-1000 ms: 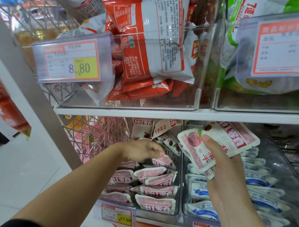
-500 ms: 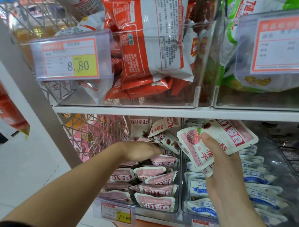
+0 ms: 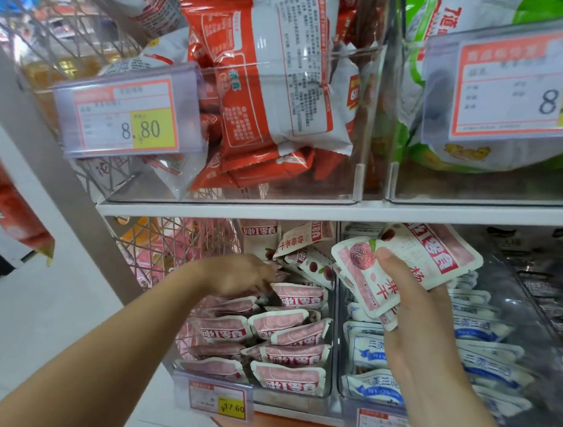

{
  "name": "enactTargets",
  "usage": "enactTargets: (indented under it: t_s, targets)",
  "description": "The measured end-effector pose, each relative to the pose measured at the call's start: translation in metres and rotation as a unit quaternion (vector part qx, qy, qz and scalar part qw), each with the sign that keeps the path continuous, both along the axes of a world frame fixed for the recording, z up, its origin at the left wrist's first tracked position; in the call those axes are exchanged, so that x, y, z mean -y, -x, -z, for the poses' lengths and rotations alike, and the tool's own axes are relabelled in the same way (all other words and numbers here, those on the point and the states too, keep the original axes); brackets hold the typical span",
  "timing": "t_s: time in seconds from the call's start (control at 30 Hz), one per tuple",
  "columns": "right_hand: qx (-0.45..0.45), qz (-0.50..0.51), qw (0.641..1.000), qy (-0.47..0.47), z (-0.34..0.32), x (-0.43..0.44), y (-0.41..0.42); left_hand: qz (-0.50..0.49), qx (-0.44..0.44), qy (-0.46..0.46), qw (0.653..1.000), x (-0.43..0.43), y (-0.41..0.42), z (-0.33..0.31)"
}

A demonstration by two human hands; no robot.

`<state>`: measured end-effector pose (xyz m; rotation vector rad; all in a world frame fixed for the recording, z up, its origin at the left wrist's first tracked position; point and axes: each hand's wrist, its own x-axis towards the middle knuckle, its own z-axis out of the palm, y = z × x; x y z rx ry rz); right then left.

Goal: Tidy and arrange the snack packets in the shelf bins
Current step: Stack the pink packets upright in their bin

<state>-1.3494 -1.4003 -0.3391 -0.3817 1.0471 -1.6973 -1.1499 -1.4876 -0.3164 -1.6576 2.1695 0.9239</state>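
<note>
Here, left hand (image 3: pixel 245 276) at nine o'clock reaching into clear bin (image 3: pixel 331 351), grip not discernible, roughly a dozen pink packets (image 3: pixel 287 352) counted inside, three held packets (image 3: pixel 364 275) pinched under the thumb of right hand (image 3: pixel 411 319) at three o'clock, over blue packets (image 3: pixel 480 360), shelf edge (image 3: pixel 241 210) close above at twelve.

Brightness: bright, flat shop light everywhere, the floor (image 3: pixel 43 316) nearly washed out.
Falloff: and down it dips, a shade dimmer beneath the shelf board (image 3: pixel 306 211).
Glare: milky sheen on the price-tag holder (image 3: pixel 126 116), pale streaks across the clear bin wall (image 3: pixel 527 304).
Shadow: just a soft dark patch under the left hand (image 3: pixel 238 276), on the pink packets (image 3: pixel 287 354).
Sharpness: soft throughout, small print smeared and unreadable.
Distortion: wide-angle bend, the shelf post (image 3: pixel 47 145) leaning hard, the edges stretched.
</note>
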Motion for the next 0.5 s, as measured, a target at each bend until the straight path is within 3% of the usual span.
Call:
enactTargets:
  t_s: [0.17,0.23,0.33,0.5]
  targets:
    - [-0.005,-0.004,1.0,-0.008,-0.001,-0.002,-0.001,0.045,0.065,0.003,0.997,-0.001,-0.014,-0.006]
    - [-0.003,-0.005,1.0,-0.008,-0.002,-0.002,-0.002,0.045,0.053,0.019,0.997,-0.001,-0.012,-0.005]
    - [-0.002,-0.01,1.0,0.001,-0.002,-0.001,-0.003,0.013,0.03,0.1,0.994,0.01,-0.016,0.007]
    - [-0.006,-0.012,1.0,0.011,-0.001,0.0,-0.003,-0.003,0.069,0.22,0.973,0.035,-0.019,0.035]
